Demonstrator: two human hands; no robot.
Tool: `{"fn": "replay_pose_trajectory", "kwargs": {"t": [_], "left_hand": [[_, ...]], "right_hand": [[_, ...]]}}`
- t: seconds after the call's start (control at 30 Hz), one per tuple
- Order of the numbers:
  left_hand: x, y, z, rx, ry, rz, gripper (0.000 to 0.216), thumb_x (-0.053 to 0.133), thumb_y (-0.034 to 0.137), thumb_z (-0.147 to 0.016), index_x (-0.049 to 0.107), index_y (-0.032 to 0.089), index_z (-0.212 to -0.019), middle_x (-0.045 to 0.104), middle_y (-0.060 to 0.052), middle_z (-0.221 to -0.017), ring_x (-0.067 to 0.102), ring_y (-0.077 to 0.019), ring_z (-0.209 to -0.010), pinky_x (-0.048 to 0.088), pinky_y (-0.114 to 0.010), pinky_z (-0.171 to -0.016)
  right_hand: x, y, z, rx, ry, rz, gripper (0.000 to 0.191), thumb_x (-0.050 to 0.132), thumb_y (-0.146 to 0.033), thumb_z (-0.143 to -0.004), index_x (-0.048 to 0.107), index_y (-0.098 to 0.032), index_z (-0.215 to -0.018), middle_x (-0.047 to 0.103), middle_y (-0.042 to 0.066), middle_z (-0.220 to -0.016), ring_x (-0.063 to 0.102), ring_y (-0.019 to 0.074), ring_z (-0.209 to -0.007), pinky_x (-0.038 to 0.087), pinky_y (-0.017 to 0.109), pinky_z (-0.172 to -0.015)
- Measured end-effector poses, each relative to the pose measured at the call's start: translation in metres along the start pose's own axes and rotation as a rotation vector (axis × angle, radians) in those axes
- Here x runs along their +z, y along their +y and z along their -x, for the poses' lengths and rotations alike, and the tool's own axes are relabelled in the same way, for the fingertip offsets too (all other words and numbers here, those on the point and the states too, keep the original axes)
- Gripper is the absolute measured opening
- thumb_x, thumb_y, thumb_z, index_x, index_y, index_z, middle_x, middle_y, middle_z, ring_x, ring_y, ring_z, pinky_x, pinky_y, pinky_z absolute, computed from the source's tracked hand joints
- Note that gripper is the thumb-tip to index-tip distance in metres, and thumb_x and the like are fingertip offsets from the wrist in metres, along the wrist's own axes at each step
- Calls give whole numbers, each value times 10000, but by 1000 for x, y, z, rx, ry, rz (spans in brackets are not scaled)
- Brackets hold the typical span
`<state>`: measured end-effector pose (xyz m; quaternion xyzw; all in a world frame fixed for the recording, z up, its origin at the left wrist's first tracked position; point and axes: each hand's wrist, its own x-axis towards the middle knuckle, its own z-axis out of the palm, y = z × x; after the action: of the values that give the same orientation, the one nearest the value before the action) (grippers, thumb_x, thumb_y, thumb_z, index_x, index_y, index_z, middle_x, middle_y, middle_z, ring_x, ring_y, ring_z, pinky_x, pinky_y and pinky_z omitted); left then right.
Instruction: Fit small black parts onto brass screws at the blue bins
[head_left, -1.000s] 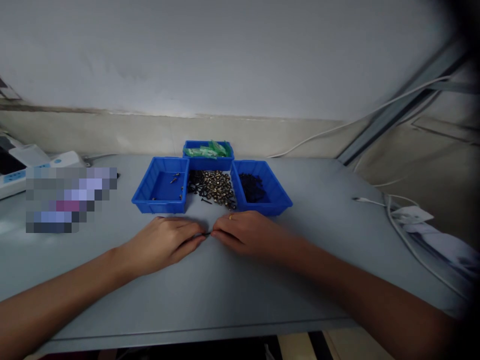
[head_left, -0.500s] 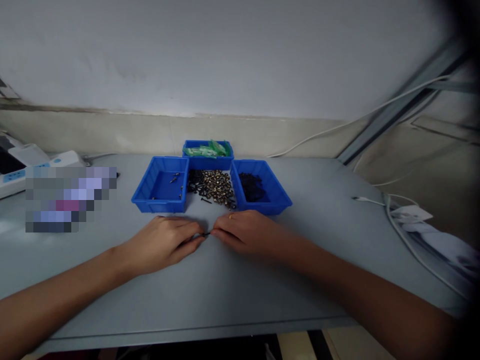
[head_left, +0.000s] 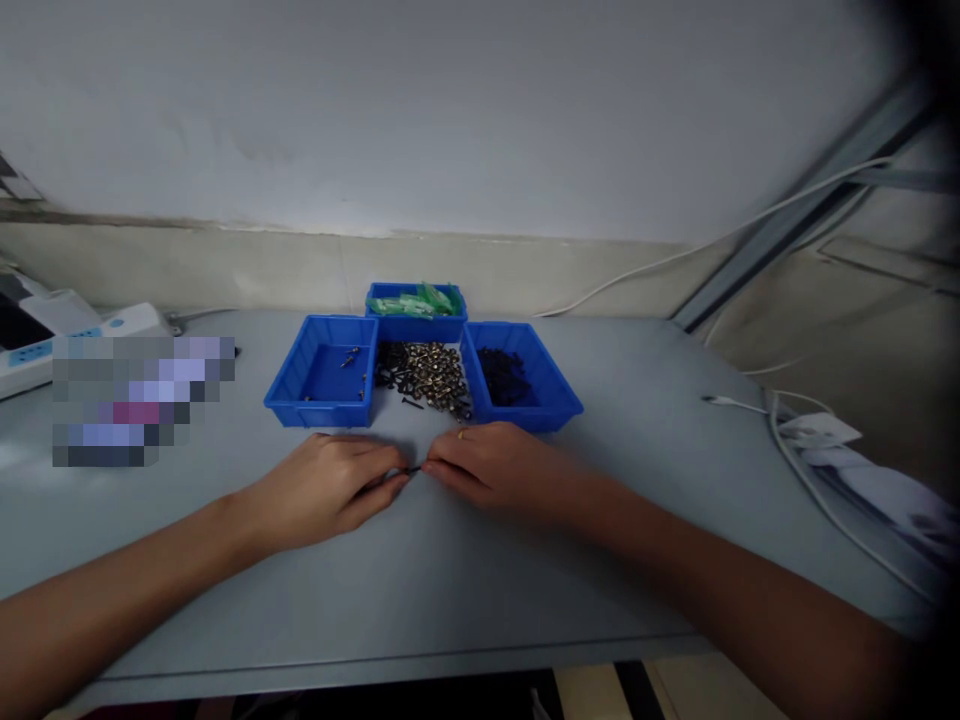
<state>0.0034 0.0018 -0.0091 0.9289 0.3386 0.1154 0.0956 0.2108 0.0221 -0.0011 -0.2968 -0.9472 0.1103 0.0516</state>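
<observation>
My left hand (head_left: 341, 485) and my right hand (head_left: 487, 465) meet over the grey tabletop, fingertips nearly touching. Between them a thin black screw (head_left: 415, 469) is pinched, one end in each hand. Just beyond lies a loose heap of brass-coloured and black screws (head_left: 427, 375). Left of the heap, a blue bin (head_left: 319, 413) holds a few small brass-coloured screws. On the right, another blue bin (head_left: 536, 415) contains a pile of black screws. Behind the heap stands a third blue bin (head_left: 416, 326) with green plastic packets (head_left: 420, 300) in it.
A white power strip (head_left: 127, 322) and a pixelated, blurred-out object (head_left: 142, 400) sit at the left. White cables (head_left: 817, 490) and a pale bundle (head_left: 892, 490) lie at the right, near a slanted metal post (head_left: 750, 255). A wall rises behind the table (head_left: 337, 610).
The view has shifted very slightly. Both hands keep their pinch on the black screw, with almost no movement.
</observation>
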Motion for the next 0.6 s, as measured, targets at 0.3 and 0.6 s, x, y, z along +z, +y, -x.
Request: {"fn": "replay_pose_trajectory", "kwargs": {"t": [0.3,0.6], "left_hand": [[0,0,1,-5,-6,-4,228,348,259,-883,516,165,-762,538,-6,-686,499,-108,-602,372,-241,-562],[-1,0,1,5,6,-7,213,360,249,-883,513,165,-762,553,-2,-697,519,-107,-606,380,-231,-556]], "right_hand": [[-5,-5,0,61,-17,-37,213,355,-261,-878,544,-163,-876,616,32,-800,559,136,-708,376,242,-632],[-6,-5,0,49,-30,-37,195,366,-244,-871,540,-161,-847,604,30,-785,551,128,-694,374,234,-629]]}}
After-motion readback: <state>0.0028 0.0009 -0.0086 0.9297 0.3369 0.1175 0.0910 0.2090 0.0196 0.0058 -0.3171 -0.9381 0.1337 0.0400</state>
